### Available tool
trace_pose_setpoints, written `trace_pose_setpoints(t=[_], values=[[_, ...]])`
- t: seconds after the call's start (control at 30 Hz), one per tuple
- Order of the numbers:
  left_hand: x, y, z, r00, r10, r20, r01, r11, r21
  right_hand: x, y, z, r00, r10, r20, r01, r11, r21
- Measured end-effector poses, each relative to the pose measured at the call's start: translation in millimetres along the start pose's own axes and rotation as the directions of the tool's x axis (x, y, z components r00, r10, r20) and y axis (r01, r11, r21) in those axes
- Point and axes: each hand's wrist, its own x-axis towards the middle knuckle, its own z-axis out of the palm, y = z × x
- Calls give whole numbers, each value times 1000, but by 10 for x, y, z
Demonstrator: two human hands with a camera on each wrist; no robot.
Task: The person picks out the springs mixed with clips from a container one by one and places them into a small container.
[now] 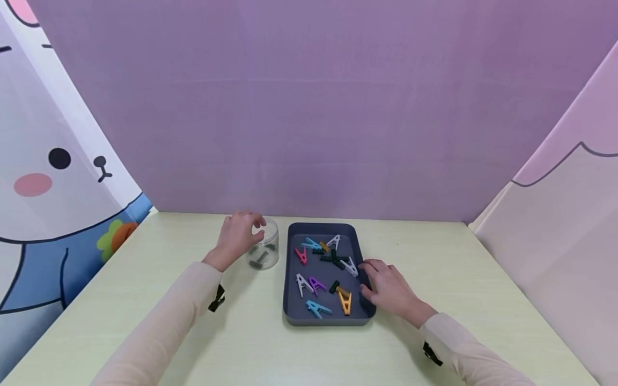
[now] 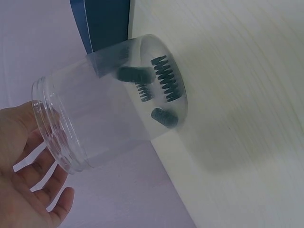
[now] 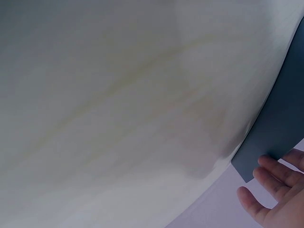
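Note:
My left hand (image 1: 235,240) is over the mouth of a clear lidless jar (image 1: 272,256), fingers loosely bent at its threaded rim and nothing visible between them. Several dark green coil springs (image 2: 167,80) lie at the jar's bottom. To the right of the jar is a grey rectangular tray (image 1: 324,322). Small plastic clips are spread in it, among them a red clip (image 1: 301,255), a purple clip (image 1: 316,285) and a yellow clip (image 1: 345,303). Dark springs (image 1: 326,258) and a gold spring (image 1: 343,291) lie between them. My right hand (image 1: 393,289) rests its fingers on the tray's right rim.
Jar and tray stand on a pale wood-grain table (image 1: 232,343). A purple cloth backdrop (image 1: 309,118) rises behind the table, with a cartoon-printed cloth (image 1: 72,225) at the left and a pale cloth (image 1: 569,241) at the right.

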Motion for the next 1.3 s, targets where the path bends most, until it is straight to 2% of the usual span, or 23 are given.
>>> trace_pose_setpoints(t=[0.37, 0.53, 0.7, 1.0, 1.3], values=[[-3, 34, -21, 999, 21, -36, -21, 1000, -5, 2, 4, 5, 1000, -3, -4, 3, 1000, 5], [5, 111, -37, 996, 65, -65, -66, 998, -9, 4, 10, 12, 1000, -15, -22, 15, 1000, -6], [4, 215, -39, 993, 97, -63, -99, 995, -22, 2, 12, 16, 999, -24, -37, 23, 1000, -20], [-38, 438, 0, 992, 130, 3, -130, 992, -1, -2, 4, 13, 999, -27, -41, 26, 1000, -13], [-120, 673, 83, 971, 220, 88, -221, 975, 1, -2, -1, 12, 999, -17, -37, 16, 1000, -9]])
